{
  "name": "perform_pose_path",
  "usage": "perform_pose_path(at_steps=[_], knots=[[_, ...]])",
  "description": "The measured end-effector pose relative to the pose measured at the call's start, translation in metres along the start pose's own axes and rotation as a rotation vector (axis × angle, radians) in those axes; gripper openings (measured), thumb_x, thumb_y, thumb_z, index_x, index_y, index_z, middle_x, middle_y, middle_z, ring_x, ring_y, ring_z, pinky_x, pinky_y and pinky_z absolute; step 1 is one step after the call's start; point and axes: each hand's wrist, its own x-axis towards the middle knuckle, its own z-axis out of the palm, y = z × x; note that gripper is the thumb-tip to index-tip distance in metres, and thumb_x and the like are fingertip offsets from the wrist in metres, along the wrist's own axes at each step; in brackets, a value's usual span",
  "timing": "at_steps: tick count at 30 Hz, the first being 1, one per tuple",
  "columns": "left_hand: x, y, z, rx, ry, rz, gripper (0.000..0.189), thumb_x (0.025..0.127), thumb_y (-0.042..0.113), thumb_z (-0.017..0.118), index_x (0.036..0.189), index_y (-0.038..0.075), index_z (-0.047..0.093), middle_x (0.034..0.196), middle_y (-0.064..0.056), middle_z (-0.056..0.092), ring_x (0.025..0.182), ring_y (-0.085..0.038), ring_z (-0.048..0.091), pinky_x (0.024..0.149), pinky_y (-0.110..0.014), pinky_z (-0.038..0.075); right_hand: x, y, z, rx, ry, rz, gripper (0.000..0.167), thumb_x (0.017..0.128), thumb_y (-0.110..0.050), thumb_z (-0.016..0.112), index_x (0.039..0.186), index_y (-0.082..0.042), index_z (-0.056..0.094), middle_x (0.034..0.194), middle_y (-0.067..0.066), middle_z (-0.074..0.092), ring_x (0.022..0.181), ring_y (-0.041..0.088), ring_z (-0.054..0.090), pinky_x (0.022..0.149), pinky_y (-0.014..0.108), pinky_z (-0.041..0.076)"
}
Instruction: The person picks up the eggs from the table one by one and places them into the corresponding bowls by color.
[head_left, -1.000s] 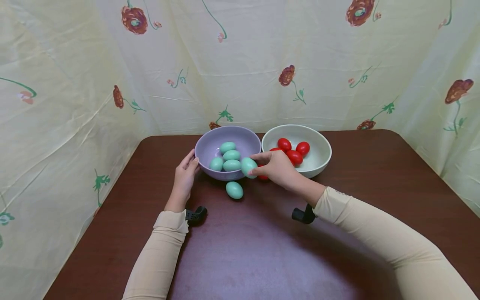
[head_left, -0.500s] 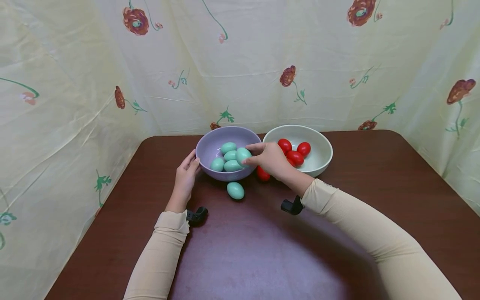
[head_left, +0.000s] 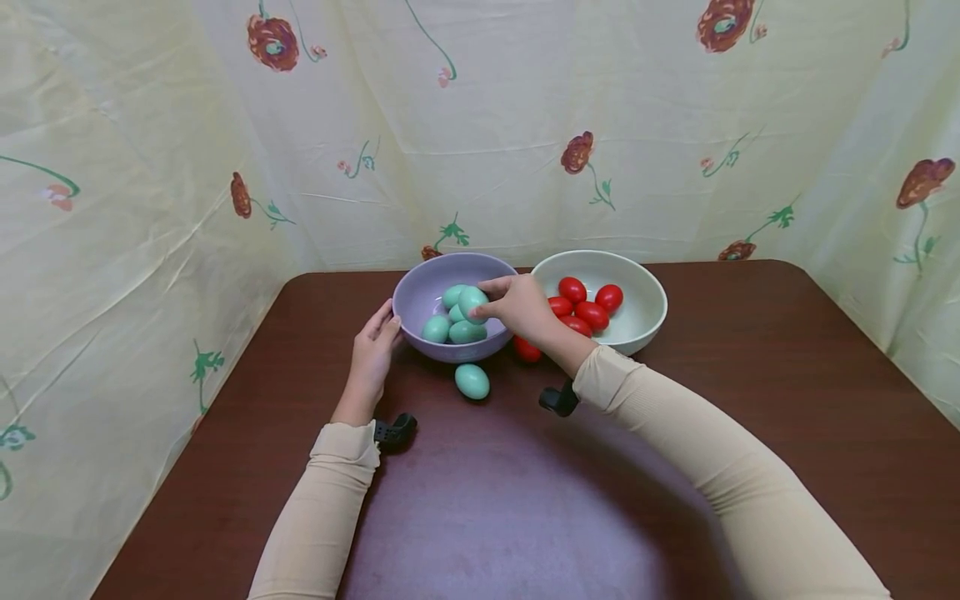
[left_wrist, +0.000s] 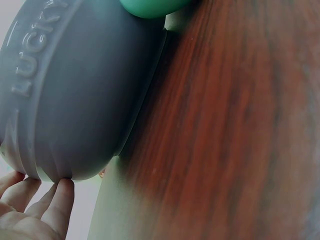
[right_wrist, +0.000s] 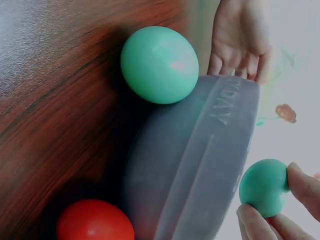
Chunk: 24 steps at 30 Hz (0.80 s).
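Observation:
A mint-green egg [head_left: 472, 303] is pinched between the thumb and fingers of my right hand [head_left: 527, 312], over the purple bowl [head_left: 498, 267]. Several more green eggs [head_left: 436, 329] lie inside that bowl. My left hand [head_left: 371, 354] touches the bowl's left outer side with extended fingers; in the left wrist view the fingertips [left_wrist: 64, 187] rest against its wall, which bears raised lettering. On the table in front of the bowl lies one loose green egg [head_left: 472, 382]. A red egg [head_left: 527, 350] lies below my right hand, partly hidden by it.
A white bowl [head_left: 647, 304] with several red eggs [head_left: 592, 315] stands right of the purple one. Both bowls are near the back edge of the brown wooden table [head_left: 480, 500]. Flowered cloth [head_left: 480, 125] hangs behind the table.
My right hand has carried the pinched green egg left and back, from the purple bowl's front right rim to over the eggs inside. My left hand has stayed at the bowl.

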Motion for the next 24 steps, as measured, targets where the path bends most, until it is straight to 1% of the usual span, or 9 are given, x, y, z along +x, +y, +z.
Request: perform_pose_path(at_steps=[4, 9, 14, 24], knots=[[0.000, 0.000, 0.000, -0.021, -0.009, 0.006, 0.054, 0.106, 0.025, 0.047, 0.156, 0.012, 0.032, 0.161, -0.008, 0.034, 0.144, -0.022, 0.041, 0.118, -0.041, 0.037, 0.005, 0.000, 0.005, -0.015, 0.003, 0.008, 0.049, 0.084, -0.018, 0.081, 0.130, -0.009, 0.067, 0.124, 0.010, 0.071, 0.117, 0.026, 0.064, 0.098, 0.036, 0.056], [0.000, 0.000, -0.001, -0.019, 0.000, 0.008, 0.054, 0.106, 0.025, 0.047, 0.156, 0.012, 0.033, 0.161, -0.007, 0.036, 0.143, -0.022, 0.043, 0.117, -0.041, 0.038, 0.011, -0.001, 0.011, -0.030, 0.008, 0.025, 0.050, 0.083, -0.019, 0.081, 0.130, -0.010, 0.067, 0.126, 0.009, 0.070, 0.121, 0.025, 0.062, 0.102, 0.036, 0.054], [0.002, 0.000, 0.000, -0.016, -0.001, 0.011, 0.053, 0.106, 0.025, 0.047, 0.155, 0.012, 0.034, 0.160, -0.006, 0.037, 0.142, -0.022, 0.044, 0.117, -0.042, 0.039, 0.017, -0.004, 0.016, -0.013, 0.008, 0.038, 0.050, 0.082, -0.019, 0.082, 0.130, -0.010, 0.067, 0.127, 0.009, 0.069, 0.124, 0.024, 0.061, 0.104, 0.036, 0.052], [0.002, 0.000, -0.001, -0.023, -0.002, 0.006, 0.053, 0.106, 0.024, 0.047, 0.155, 0.011, 0.034, 0.160, -0.007, 0.037, 0.142, -0.022, 0.044, 0.117, -0.042, 0.039, 0.032, -0.002, 0.027, -0.045, 0.015, -0.002, 0.050, 0.082, -0.017, 0.083, 0.129, -0.009, 0.067, 0.129, 0.008, 0.068, 0.125, 0.023, 0.060, 0.105, 0.035, 0.051]])
